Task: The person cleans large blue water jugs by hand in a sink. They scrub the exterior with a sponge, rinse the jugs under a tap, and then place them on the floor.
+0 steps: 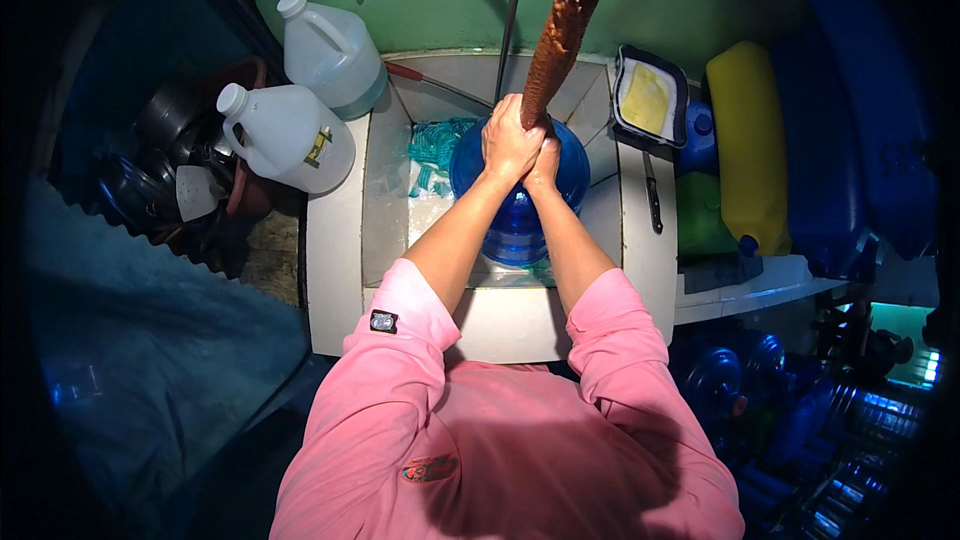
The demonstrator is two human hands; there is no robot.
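A blue plastic water bottle (pixel 517 221) of the large round kind stands in a white tiled basin (pixel 386 195). Above its top my left hand (pixel 511 139) and my right hand (pixel 545 157) meet, wet and close together. The lower end of a rust-brown pole (pixel 559 37) overlaps them; whether they grip it, the bottle's neck or each other cannot be told, as the fingers are largely hidden. Green netting or cloth (pixel 439 142) lies in the basin, left of the bottle.
Two translucent jugs (pixel 289 139) (pixel 334 52) stand on the left ledge, near dark pots (pixel 169 116). A black tub (pixel 649 97) with a yellow sponge or cloth and a black-handled knife (pixel 655 202) rest right. Beyond are yellow (pixel 750 150) and blue containers (pixel 817 157).
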